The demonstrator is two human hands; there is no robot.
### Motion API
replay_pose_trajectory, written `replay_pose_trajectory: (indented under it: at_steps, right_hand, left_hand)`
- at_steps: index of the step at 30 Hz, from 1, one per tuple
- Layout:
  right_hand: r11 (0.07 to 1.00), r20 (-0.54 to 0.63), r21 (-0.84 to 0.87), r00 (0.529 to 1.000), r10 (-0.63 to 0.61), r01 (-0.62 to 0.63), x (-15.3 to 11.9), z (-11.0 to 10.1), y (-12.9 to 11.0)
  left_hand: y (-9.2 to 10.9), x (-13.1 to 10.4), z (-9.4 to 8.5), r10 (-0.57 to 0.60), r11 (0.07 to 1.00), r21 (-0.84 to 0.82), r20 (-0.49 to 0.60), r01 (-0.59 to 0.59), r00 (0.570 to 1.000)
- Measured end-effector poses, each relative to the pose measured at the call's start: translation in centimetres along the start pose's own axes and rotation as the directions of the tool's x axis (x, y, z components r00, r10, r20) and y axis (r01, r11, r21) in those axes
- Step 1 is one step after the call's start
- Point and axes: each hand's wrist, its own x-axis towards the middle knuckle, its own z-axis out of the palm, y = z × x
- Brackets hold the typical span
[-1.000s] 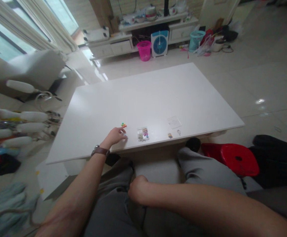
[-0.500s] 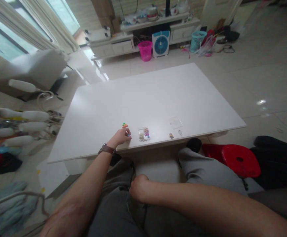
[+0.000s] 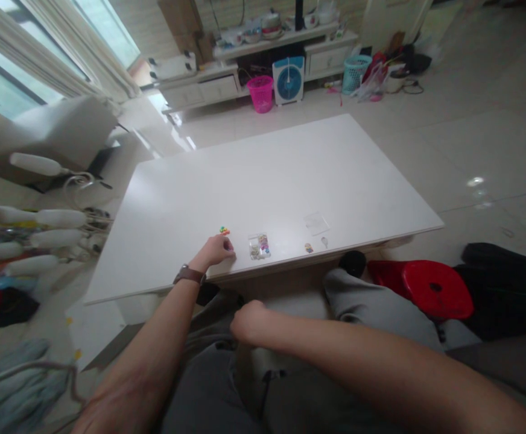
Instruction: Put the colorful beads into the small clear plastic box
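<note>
My left hand (image 3: 218,249), with a brown-strapped watch at the wrist, rests near the front edge of the white table (image 3: 263,175). Its fingers are curled in toward the thumb; what lies between them is too small to make out. Just beyond the knuckles sits a small cluster of green and orange pieces (image 3: 224,230). To the right of this hand is a clear compartment box (image 3: 259,247) holding small coloured and pale bits. My right hand (image 3: 247,320) is a fist over my lap, below the table edge, its fingertips hidden.
Farther right on the table lie a clear flat plastic piece (image 3: 317,223), a small yellow-and-blue figure (image 3: 308,248) and a tiny clear item (image 3: 324,242). A red stool (image 3: 437,289) stands beside my leg. Beyond the table are a pink basket (image 3: 261,94) and a blue fan (image 3: 289,81).
The bluish speck seen at my left fingertips before no longer shows there. The whole view has shifted slightly; my right fist stays over my lap.
</note>
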Motion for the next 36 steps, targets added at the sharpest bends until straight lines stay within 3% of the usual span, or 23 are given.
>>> replay_pose_trajectory:
  at_steps: [3, 4, 6, 8, 10, 12, 14, 16, 18, 20, 22, 28, 36]
  right_hand:
    - [0.998, -0.003, -0.036, 0.998, 0.057, -0.057, -1.7, -4.4, 2.1]
    - [0.996, -0.046, -0.038, 0.996, 0.073, -0.075, -2.4, -5.9, 3.0]
    - [0.99, -0.248, -0.006, 0.959, 0.137, -0.143, -3.7, -8.6, 5.0]
    - [0.976, -0.48, 0.063, 0.851, 0.213, -0.209, -4.8, -10.7, 6.8]
    - [0.948, -0.621, 0.228, 0.717, 0.316, -0.22, -5.3, -12.2, 8.1]
    - [0.898, -0.684, 0.419, 0.605, 0.407, -0.13, -5.4, -13.2, 9.1]
    - [0.825, -0.698, 0.565, 0.55, 0.458, 0.03, -5.1, -13.8, 9.6]
    - [0.72, -0.691, 0.662, 0.544, 0.476, 0.21, -4.8, -14.0, 9.9]
    - [0.563, -0.654, 0.741, 0.58, 0.485, 0.366, -4.6, -14.0, 10.2]
    - [0.403, -0.603, 0.796, 0.641, 0.475, 0.451, -4.5, -14.0, 10.5]
    - [0.314, -0.575, 0.818, 0.669, 0.472, 0.481, -4.5, -14.0, 10.9]
    - [0.258, -0.553, 0.828, 0.649, 0.522, 0.498, -4.1, -14.1, 11.6]
    - [0.292, -0.61, 0.786, 0.61, 0.505, 0.545, -3.0, -13.1, 10.5]
  left_hand:
    - [0.1, -0.3, -1.5, -0.027, 0.999, -0.032, -0.072, 0.025, 0.997]
    - [0.4, -0.6, -2.2, -0.035, 0.999, -0.043, -0.121, 0.03, 0.992]
    - [1.6, -1.2, -3.3, -0.039, 0.997, -0.077, -0.219, 0.022, 0.975]
    - [3.7, -2.2, -4.1, -0.025, 0.99, -0.138, -0.287, -0.016, 0.958]
    - [6.4, -3.2, -4.6, -0.004, 0.977, -0.199, -0.355, -0.072, 0.935]
    - [9.0, -4.2, -4.9, 0.031, 0.96, -0.243, -0.399, -0.138, 0.916]
    - [11.0, -5.1, -5.1, 0.055, 0.953, -0.244, -0.442, -0.179, 0.896]
    - [12.1, -5.7, -5.2, 0.051, 0.949, -0.248, -0.489, -0.195, 0.871]
    - [12.4, -5.8, -5.2, 0.014, 0.937, -0.287, -0.537, -0.199, 0.843]
    - [12.2, -5.4, -5.1, -0.019, 0.919, -0.338, -0.555, -0.204, 0.832]
    - [11.7, -4.8, -5.0, -0.007, 0.897, -0.375, -0.541, -0.234, 0.841]
    - [10.5, -3.7, -5.1, 0.063, 0.805, -0.471, -0.536, -0.36, 0.842]
    - [8.3, -4.8, -5.0, 0.051, 0.769, -0.542, -0.475, -0.338, 0.879]
